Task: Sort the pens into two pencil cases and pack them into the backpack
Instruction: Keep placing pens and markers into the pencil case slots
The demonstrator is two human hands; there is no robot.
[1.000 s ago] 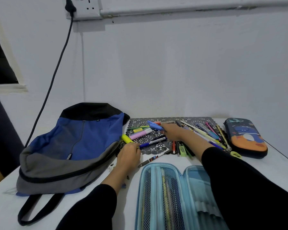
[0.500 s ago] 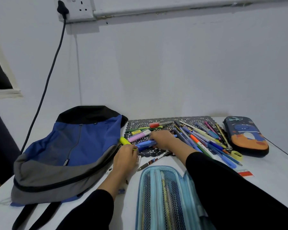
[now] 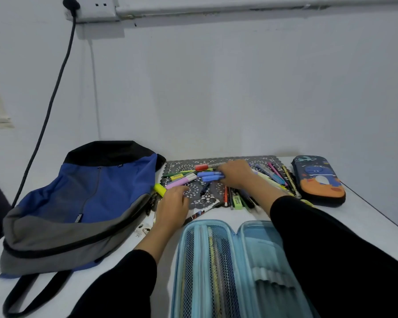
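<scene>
A pile of pens and markers (image 3: 274, 177) lies on a grey lace mat (image 3: 193, 196) at the back of the table. My right hand (image 3: 236, 175) is closed on several blue markers (image 3: 210, 176) over the mat. My left hand (image 3: 172, 204) grips a yellow highlighter (image 3: 160, 189) at the mat's left edge. An open light-blue pencil case (image 3: 239, 271) lies in front of me, with a few pencils behind its mesh pocket. A shut dark case with a cartoon print (image 3: 317, 180) sits at the right. The blue and grey backpack (image 3: 78, 203) lies flat at the left.
A black power cable (image 3: 53, 95) hangs from a wall socket (image 3: 94, 8) down behind the backpack. The backpack's black strap (image 3: 32, 292) trails toward the table's front edge. The white wall stands right behind the mat. The table's right edge runs close past the dark case.
My right hand has moved back over the mat and now holds several blue markers instead of one. My left hand has stayed on the yellow highlighter. The camera has shifted slightly.
</scene>
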